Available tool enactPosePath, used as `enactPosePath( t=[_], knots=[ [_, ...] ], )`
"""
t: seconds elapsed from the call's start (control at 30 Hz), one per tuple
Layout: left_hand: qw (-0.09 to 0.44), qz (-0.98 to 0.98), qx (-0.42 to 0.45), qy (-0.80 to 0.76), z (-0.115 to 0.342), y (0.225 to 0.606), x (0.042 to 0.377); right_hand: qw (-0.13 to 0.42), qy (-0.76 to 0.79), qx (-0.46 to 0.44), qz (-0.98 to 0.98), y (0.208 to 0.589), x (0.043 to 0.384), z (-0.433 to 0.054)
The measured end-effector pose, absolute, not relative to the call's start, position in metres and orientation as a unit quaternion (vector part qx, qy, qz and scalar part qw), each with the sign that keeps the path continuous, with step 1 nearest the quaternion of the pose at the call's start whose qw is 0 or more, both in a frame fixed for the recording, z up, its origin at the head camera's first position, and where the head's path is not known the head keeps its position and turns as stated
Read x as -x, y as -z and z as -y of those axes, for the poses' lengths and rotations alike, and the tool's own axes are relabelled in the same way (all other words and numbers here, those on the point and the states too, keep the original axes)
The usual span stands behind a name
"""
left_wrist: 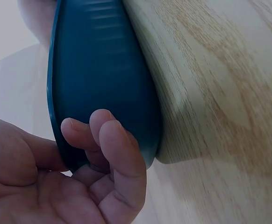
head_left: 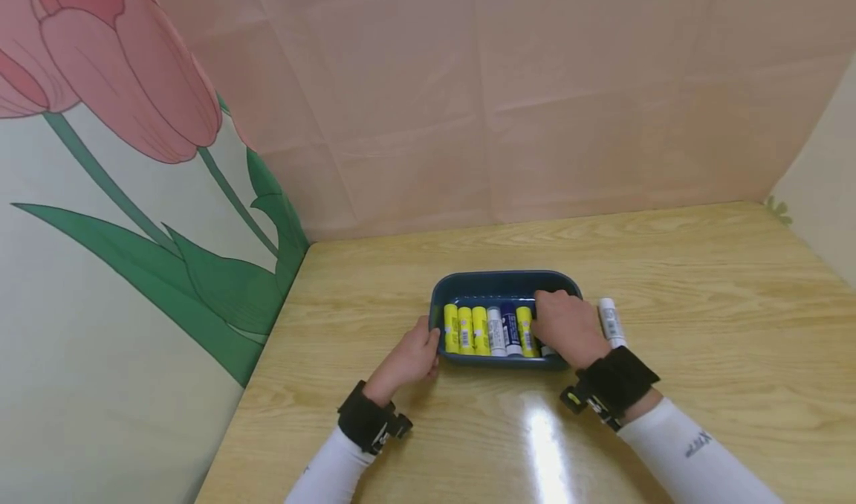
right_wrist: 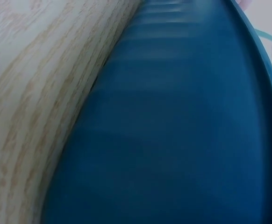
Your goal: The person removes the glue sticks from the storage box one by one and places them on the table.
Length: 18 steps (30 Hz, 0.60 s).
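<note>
A dark blue plastic bin [head_left: 504, 363] stands on the wooden table, holding a row of yellow, white and navy glue sticks [head_left: 480, 331]. At its left end my left hand [head_left: 413, 351] grips the rim, thumb at the edge and curled fingers [left_wrist: 123, 161] against the outer wall. My right hand [head_left: 570, 325] reaches down over the bin's right end. Under it shows the end of another glue stick [head_left: 547, 351]; the right fingertips are hidden, and I cannot tell whether they hold it. The right wrist view shows mostly the bin's outer side [right_wrist: 164, 121].
A white glue stick [head_left: 611, 321] lies on the table [head_left: 722, 325] just right of my right hand. Behind the table hangs a pink cloth [head_left: 481, 102], and a tulip-printed panel [head_left: 134, 266] stands along the left side.
</note>
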<state>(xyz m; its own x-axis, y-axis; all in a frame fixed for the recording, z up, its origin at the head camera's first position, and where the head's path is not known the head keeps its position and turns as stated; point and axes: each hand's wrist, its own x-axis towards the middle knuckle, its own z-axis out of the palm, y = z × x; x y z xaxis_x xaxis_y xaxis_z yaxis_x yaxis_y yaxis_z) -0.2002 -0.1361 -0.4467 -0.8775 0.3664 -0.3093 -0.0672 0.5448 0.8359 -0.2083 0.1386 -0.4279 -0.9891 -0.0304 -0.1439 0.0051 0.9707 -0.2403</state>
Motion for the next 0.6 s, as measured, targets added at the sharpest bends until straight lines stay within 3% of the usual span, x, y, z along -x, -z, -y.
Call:
enactPosePath(
  t=[0.6],
  knots=[
    [0.219, -0.849, -0.101, -0.470, 0.1372, 0.4474, 0.1968, 0.081, 0.140, -0.002, -0.987, 0.4289, 0.2053, -0.1365]
  ],
)
